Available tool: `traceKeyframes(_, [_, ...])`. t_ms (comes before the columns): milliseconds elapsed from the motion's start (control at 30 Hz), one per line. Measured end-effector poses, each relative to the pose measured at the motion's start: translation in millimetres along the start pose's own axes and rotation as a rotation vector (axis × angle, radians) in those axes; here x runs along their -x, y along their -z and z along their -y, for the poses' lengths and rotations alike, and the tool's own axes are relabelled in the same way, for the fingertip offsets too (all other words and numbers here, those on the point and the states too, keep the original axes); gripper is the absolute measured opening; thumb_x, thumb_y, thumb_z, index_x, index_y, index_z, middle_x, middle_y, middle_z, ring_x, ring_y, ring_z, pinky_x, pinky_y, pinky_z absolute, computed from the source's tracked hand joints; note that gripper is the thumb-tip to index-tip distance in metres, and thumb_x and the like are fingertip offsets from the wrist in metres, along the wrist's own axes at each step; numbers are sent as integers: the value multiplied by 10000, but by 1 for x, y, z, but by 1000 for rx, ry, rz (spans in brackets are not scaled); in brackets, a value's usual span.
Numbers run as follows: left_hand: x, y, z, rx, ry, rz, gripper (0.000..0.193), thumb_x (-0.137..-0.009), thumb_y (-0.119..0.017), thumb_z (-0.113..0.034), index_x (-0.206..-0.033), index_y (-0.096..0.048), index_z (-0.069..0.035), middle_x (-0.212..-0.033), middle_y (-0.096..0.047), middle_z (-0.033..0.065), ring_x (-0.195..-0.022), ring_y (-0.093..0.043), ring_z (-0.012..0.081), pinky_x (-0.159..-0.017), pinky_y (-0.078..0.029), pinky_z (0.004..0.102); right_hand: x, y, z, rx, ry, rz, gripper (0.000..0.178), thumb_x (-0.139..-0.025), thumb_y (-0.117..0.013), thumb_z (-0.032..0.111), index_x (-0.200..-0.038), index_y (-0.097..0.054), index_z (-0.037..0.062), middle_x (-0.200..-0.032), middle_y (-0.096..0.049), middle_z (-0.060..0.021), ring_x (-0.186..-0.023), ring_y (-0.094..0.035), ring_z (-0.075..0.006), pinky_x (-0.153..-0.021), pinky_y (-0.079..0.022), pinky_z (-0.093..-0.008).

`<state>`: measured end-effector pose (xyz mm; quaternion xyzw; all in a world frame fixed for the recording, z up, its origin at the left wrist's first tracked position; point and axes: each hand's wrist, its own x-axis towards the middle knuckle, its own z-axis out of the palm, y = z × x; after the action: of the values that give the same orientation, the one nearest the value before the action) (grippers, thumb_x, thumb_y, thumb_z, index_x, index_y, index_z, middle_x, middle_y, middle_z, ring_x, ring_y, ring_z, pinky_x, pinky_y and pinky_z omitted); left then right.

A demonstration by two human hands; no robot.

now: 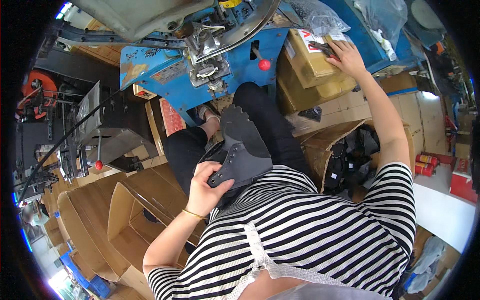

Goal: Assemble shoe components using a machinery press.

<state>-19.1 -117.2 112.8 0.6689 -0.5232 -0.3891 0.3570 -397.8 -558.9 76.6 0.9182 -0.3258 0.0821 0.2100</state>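
Around a blue machine the workshop floor is crowded: taped cartons at its right, an open carton of dark footwear below those, and open cardboard boxes below its left. Below the machine, over the person's thighs, is a dark grey lace-up boot. The left hand pinches its upper near the eyelets, thumb outside and fingers curled over the edge. The right hand lies on the taped cartons over a dark plier-like tool, fingers side by side; whether they grip it I cannot tell.

The boot looks moderately light, its upper bendable, its lugged sole stiff and grippy; the collar seems a sure hold. Its long axis slants toward the machine, toe nearest it, sole facing right.
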Motion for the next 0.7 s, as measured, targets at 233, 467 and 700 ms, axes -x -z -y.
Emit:
traceKeyframes(233, [-9,-10,-11,19,-23,-131,230,-725,-719,52,-927,-610,43,-959,-642,142,-916,-636,275,-827,-486,324,6,105,195,-1011,-62,252,409,-840,-650,446,-895,-602,43,-795,-632,-143,-776,-623,-369,-682,-497,-437])
traceKeyframes(467, [-51,12,-38,49,-89,-17,226,-726,-739,37,-934,-651,37,-953,-629,118,-915,-621,238,-828,-473,311,28,144,293,-2256,-932,639,311,-792,-674,22,-1083,-602,-58,-1033,-664,-126,-896,-639,-189,-846,-511,-321])
traceKeyframes(700, [-93,45,-49,309,133,-102,291,-788,-789,-157,-958,-645,31,-878,-660,66,-835,-610,128,-764,-500,289,-14,163,277,-2552,-1244,323,284,-797,-597,31,-1075,-582,-30,-992,-643,-115,-885,-657,-217,-798,-547,-361])
